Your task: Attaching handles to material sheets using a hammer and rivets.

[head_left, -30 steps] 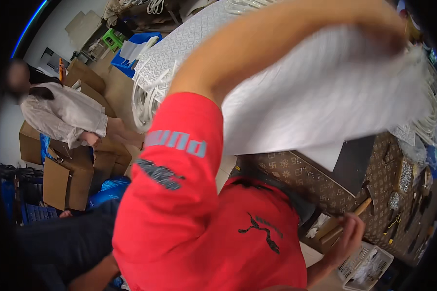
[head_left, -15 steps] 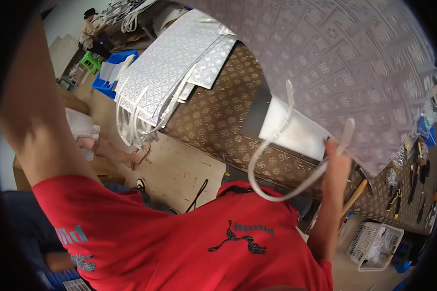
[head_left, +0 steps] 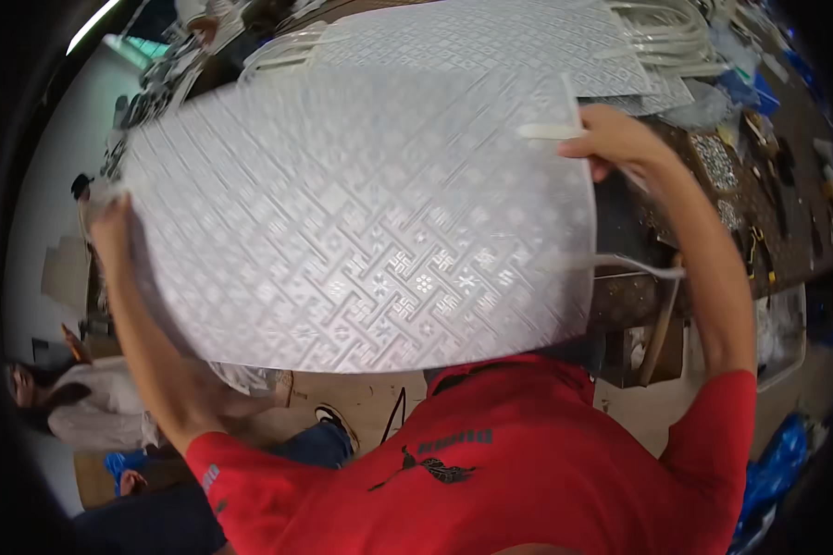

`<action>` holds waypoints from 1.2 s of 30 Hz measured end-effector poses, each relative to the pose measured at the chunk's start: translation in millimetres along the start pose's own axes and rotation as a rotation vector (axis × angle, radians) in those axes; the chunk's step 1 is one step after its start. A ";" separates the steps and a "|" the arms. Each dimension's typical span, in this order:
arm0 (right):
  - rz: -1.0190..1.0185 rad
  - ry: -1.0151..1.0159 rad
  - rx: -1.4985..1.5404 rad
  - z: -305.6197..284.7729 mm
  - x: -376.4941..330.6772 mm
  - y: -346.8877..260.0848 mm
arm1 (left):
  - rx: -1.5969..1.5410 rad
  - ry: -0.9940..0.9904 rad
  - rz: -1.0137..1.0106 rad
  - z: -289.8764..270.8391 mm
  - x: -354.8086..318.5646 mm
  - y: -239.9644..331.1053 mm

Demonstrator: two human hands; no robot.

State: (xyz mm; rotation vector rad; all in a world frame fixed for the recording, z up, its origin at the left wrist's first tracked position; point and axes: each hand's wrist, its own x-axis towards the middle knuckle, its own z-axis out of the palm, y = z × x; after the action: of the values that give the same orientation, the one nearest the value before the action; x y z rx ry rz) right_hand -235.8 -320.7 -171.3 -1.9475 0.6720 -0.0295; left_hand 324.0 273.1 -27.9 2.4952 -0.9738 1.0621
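Observation:
A large silver-white sheet (head_left: 370, 240) with an embossed lattice pattern spans the space in front of my chest, slightly blurred by motion. My left hand (head_left: 111, 227) pinches its left edge near the upper corner. At the opposite side, my right hand (head_left: 615, 143) grips the upper right edge, the fingers partly hidden. A pale strap end (head_left: 541, 132) lies on the sheet beside that hand. Lower down, a looped white strap (head_left: 634, 265) sticks out past the right edge. Much of the worktable is hidden behind the sheet.
More patterned sheets (head_left: 472, 37) lie stacked on the table beyond, with coiled white straps (head_left: 662, 32) at their right. Tools, including yellow-handled ones (head_left: 759, 250), lie on the right side. A pale basket (head_left: 787, 338) is below. Another person (head_left: 102, 398) sits at the left.
The sheet has come down from the upper right and now spreads before me. My left hand has come into view on its left edge; my right hand has moved up along its right edge.

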 end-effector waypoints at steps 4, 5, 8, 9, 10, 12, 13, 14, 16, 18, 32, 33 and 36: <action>0.011 0.116 -0.281 20.3 26.6 43.4 | 0.076 -0.294 -0.304 105.7 -77.1 117.9; -0.036 0.214 -0.571 34.7 34.4 40.5 | 0.093 -0.296 -0.315 114.3 -92.6 112.3; -0.090 0.302 -0.861 35.8 39.8 41.6 | -0.194 -0.334 -0.356 130.3 -113.8 149.0; -0.098 0.295 -0.863 31.1 35.8 43.1 | -0.572 -0.283 -0.513 131.4 -118.2 192.9; -0.127 0.284 -0.863 31.3 36.8 42.4 | -0.773 -0.375 -0.489 116.7 -117.4 231.2; -0.134 0.299 -0.935 37.0 39.5 47.3 | -1.086 -0.498 -0.384 105.3 -115.1 313.2; -0.149 0.325 -0.998 41.4 38.3 49.3 | -1.181 -0.525 -0.307 100.3 -115.9 353.5; -0.159 0.354 -1.061 44.4 34.7 52.4 | -1.241 -0.559 -0.293 99.6 -115.3 392.7; -0.314 0.538 -1.039 48.6 21.4 48.4 | -1.405 -0.626 -0.284 103.6 -117.5 456.1; -0.519 0.737 -0.914 46.5 -2.8 35.5 | -1.552 -0.707 -0.318 118.6 -123.0 498.2; 0.603 0.825 0.606 128.7 -261.4 119.8 | -1.407 -0.742 0.026 199.8 -131.4 592.8; 0.591 0.872 0.937 133.8 -240.2 103.2 | -1.433 -0.729 0.025 203.5 -132.9 594.7; 0.472 0.808 1.409 128.9 -228.9 113.2 | -1.471 -0.726 0.023 207.6 -136.1 596.4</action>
State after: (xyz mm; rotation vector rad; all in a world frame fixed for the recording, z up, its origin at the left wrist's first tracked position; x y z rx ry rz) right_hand -439.1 -142.9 -265.8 -0.3361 1.1610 -0.7968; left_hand -32.6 -200.9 -283.6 1.4633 -1.2343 -0.5871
